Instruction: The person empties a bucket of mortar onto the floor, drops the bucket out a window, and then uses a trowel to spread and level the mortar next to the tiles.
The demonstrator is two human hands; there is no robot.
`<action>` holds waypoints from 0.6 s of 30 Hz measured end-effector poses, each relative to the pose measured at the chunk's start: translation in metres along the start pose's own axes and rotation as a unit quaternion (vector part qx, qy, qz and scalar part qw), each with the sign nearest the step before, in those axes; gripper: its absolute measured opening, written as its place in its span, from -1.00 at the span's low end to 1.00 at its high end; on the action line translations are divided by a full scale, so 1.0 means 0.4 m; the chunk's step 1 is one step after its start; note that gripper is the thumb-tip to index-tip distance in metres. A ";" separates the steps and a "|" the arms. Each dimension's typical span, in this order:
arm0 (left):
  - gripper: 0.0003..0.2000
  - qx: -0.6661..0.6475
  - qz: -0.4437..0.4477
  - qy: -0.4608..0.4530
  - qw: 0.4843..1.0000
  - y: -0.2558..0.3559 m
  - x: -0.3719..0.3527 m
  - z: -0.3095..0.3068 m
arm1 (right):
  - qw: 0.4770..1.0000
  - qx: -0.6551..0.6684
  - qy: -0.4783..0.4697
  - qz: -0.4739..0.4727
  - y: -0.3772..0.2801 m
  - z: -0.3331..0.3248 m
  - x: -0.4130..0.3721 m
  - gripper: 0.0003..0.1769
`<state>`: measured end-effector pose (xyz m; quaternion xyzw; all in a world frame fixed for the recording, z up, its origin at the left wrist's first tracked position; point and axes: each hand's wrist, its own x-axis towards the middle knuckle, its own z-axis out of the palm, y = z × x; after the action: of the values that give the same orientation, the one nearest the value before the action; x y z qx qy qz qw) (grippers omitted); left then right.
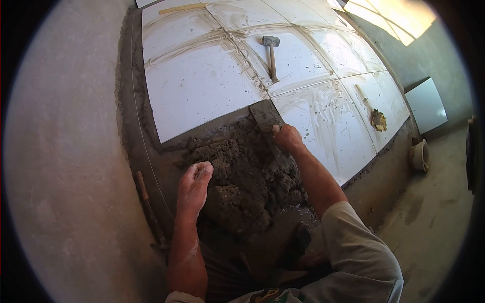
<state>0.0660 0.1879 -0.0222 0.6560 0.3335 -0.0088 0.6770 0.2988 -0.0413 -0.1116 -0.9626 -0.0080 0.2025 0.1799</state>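
Observation:
My right hand (288, 138) is closed on a flat, mortar-coated trowel (264, 115). The blade lies along the edge where the white tiles (197, 88) meet the heaped wet mortar (237, 166). My left hand (194, 183) hovers above the left side of the heap, its fingers bent and drawn together, and nothing shows in them. A rubber mallet (271, 42) rests on the tiles beyond my right hand. Dark mortar fills the notch beside the laid tiles, and its nearer part falls in shadow by my legs.
A stretched string (135, 91) runs beside the left wall (70, 141). By that wall lies a wooden-handled tool (143, 191). To the right are a mortar-caked piece (378, 120) on the tiles, a loose tile (427, 107) and a bucket (419, 155). A wooden strip (182, 8) lies at the back.

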 end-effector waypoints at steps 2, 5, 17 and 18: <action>-0.63 0.013 0.023 0.005 1.000 -0.006 -0.002 -0.005 | 1.000 -0.006 -0.008 -0.010 0.008 -0.008 -0.004 -0.35; -0.62 0.020 0.020 0.017 0.999 -0.023 0.003 -0.028 | 1.000 -0.010 -0.005 -0.007 0.014 0.001 -0.005 -0.35; -0.61 0.032 0.054 0.025 0.998 -0.023 -0.027 -0.045 | 1.000 -0.016 -0.001 0.000 -0.005 -0.051 -0.033 -0.35; -0.61 0.033 0.054 0.025 0.998 -0.024 -0.029 -0.043 | 1.000 -0.014 0.000 0.001 -0.005 -0.049 -0.022 -0.35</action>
<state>0.0453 0.1970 -0.0237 0.6953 0.3138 0.0330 0.6457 0.2986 -0.0471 -0.0907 -0.9650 -0.0100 0.2029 0.1659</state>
